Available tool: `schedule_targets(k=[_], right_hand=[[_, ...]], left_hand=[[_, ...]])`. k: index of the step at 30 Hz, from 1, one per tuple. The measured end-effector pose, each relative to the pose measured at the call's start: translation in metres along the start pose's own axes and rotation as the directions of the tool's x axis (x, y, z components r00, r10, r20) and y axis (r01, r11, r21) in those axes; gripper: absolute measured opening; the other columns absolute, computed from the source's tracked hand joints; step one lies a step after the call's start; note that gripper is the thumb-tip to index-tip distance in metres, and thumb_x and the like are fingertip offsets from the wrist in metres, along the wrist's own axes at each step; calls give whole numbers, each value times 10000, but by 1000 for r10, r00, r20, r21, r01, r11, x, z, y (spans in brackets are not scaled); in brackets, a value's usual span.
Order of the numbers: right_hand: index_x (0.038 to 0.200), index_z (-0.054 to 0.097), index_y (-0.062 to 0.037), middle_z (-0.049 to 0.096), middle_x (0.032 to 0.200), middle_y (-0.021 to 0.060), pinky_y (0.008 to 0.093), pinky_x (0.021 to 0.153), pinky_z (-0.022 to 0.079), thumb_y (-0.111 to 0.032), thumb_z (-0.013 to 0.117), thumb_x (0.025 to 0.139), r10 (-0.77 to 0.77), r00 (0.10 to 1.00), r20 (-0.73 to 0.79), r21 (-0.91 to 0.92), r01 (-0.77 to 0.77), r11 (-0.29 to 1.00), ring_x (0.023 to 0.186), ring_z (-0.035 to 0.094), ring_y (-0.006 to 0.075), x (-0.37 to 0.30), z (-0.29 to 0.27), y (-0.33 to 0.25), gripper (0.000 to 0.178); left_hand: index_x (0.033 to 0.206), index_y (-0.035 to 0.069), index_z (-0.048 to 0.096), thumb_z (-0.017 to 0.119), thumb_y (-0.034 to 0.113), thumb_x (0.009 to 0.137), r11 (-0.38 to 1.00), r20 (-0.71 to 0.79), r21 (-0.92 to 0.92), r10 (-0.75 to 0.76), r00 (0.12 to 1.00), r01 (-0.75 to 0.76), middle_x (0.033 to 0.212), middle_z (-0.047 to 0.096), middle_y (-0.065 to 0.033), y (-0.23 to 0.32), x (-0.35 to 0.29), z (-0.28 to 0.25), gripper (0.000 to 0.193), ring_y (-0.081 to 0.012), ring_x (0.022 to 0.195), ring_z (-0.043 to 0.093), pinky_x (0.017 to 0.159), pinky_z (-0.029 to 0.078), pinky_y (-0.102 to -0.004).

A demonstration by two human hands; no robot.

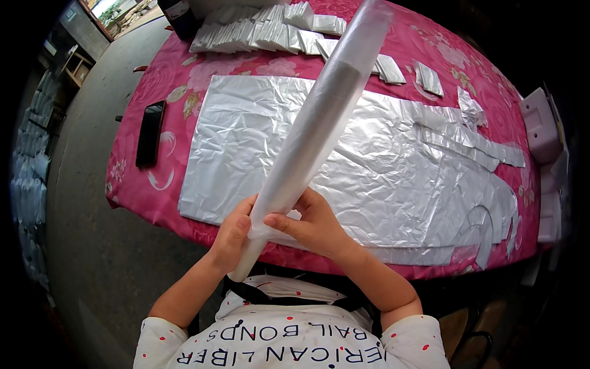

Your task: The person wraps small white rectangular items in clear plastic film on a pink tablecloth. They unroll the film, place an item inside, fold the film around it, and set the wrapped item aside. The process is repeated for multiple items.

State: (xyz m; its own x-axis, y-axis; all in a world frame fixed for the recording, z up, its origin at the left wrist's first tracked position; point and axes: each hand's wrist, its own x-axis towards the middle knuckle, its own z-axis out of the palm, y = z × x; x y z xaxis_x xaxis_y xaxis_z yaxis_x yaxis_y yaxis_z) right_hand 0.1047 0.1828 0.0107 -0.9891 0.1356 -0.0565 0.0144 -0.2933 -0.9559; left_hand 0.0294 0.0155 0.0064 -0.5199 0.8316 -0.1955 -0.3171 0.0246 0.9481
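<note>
A long pale roll in a clear plastic sleeve stands tilted in front of me, its far end leaning away to the upper right. My left hand is closed round it near its lower end. On the other side, my right hand pinches the sleeve's gathered edge, thumb pressed against the film. Below the hands the bare white end of the roll pokes out. Under it lies a wide flat stack of shiny, crinkled plastic bags, with cut handle strips at its right side.
A pink flowered cloth covers the table. Rows of small folded plastic packets line its far edge, beside a dark bottle. A black phone lies at the left. Pale pink plastic chairs stand at the right.
</note>
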Motion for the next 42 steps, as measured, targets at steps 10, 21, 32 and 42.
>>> schedule_targets(k=[10,21,32,42], right_hand=[[1183,449,40,572,1028,83,282,840,435,-293,699,814,-87,898,-432,-24,86,996,951,545,136,22,-89,-27,556],[1116,585,-28,593,979,25,225,654,424,-213,693,774,-114,839,-533,-456,-171,873,751,498,77,19,-121,-42,403],[1047,514,-12,559,958,52,201,608,410,-291,730,771,-11,972,-234,-208,-39,977,733,493,71,-8,-24,-15,448],[1150,450,15,573,1034,94,306,799,492,-206,747,769,37,995,-94,45,-33,998,935,582,151,-10,6,-15,532]], left_hand=[[1136,9,539,612,330,847,850,4,412,-362,932,328,945,608,-84,0,-42,-10,437,-146,873,558,785,455,-303],[1166,-8,502,637,243,824,779,-31,425,-496,867,461,954,614,-111,4,-57,-7,446,-166,870,580,778,473,-314],[1185,-7,438,720,152,720,890,-252,412,-93,963,193,957,607,-119,22,-22,18,566,-186,856,612,767,481,-321],[1298,5,292,743,181,698,778,-177,626,85,980,45,1101,542,-213,24,-12,44,771,-338,978,582,823,470,-400]])
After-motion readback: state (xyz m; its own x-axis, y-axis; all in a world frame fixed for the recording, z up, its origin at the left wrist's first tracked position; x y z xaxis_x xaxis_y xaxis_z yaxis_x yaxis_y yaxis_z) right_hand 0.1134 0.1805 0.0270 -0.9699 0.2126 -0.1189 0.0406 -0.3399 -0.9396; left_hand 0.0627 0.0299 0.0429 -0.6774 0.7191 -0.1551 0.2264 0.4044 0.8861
